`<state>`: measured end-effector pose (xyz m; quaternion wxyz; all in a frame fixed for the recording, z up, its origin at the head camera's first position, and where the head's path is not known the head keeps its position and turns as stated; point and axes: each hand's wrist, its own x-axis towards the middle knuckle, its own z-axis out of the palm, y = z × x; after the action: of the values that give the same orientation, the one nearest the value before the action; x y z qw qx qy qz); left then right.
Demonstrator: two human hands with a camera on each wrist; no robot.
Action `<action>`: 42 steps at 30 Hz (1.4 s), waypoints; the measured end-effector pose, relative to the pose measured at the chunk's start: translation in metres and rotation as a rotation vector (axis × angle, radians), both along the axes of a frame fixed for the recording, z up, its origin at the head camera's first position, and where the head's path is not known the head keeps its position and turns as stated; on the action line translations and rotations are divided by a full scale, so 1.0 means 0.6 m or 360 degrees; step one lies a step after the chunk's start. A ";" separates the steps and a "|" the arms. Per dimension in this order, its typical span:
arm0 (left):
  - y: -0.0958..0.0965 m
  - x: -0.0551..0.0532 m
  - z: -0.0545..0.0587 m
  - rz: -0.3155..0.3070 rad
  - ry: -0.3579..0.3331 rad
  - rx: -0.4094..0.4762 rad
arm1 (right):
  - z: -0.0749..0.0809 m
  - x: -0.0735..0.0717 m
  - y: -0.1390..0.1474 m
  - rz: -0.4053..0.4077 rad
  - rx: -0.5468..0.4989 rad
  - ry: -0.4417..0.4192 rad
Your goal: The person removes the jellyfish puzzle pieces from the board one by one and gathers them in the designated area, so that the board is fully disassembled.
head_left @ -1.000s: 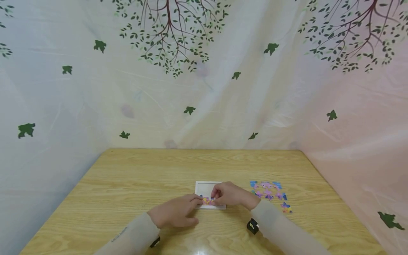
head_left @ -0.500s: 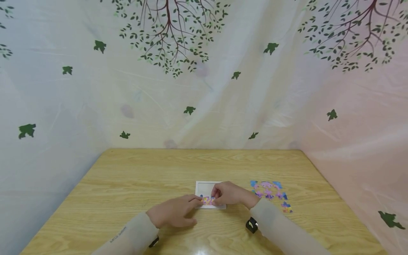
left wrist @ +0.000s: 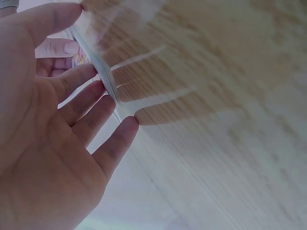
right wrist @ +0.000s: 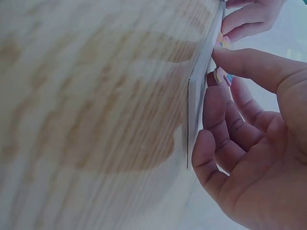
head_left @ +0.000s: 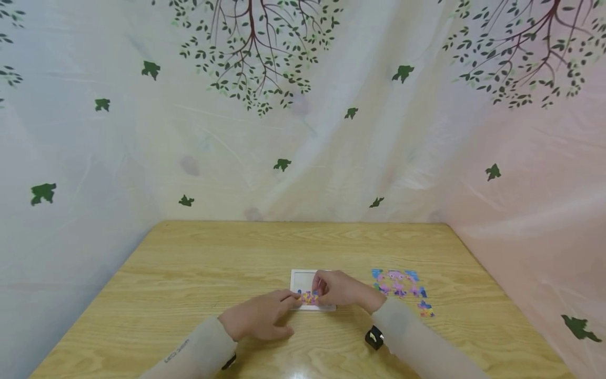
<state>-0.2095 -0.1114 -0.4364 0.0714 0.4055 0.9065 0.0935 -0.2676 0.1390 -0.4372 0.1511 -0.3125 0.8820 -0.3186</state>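
Observation:
A white puzzle frame [head_left: 292, 281] lies on the table, with several colourful puzzle pieces [head_left: 306, 298] joined along its near side. My left hand [head_left: 258, 315] rests its fingertips at the frame's left edge; in the left wrist view its fingers [left wrist: 88, 112] are fairly straight and spread, gripping nothing. Over the right part of the frame, my right hand [head_left: 344, 288] has thumb and fingers curled together. The right wrist view shows a small puzzle piece [right wrist: 219, 75] pinched at its fingertips, close to the frame's rim. Much of this piece is hidden by the fingers.
To the right lies a group of puzzle pieces [head_left: 397, 279] forming part of a pink creature, with a yellow and blue piece [head_left: 426, 310] nearer me. Pale curtains [head_left: 303, 158] printed with leaves hang behind and beside the wooden table [head_left: 208, 252].
Both hands stay almost in place. The right fingers shift very slightly over the row of pieces, and a little more of the row's blue shows beside them.

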 end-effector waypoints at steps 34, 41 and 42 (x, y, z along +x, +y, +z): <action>0.001 0.011 0.004 0.0026 -0.0036 0.0042 | 0.014 -0.005 0.130 0.0167 -0.0124 0.0027; -0.001 0.013 0.007 0.0018 -0.0038 0.0049 | 0.017 0.004 0.193 0.0107 -0.0108 0.0045; -0.001 0.013 0.006 0.0019 -0.0043 0.0051 | 0.018 0.006 0.202 0.0100 -0.0113 0.0036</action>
<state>-0.2019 -0.1121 -0.4328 0.0767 0.3998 0.9063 0.1139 -0.2640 0.2599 -0.4262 0.1398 -0.3489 0.8615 -0.3413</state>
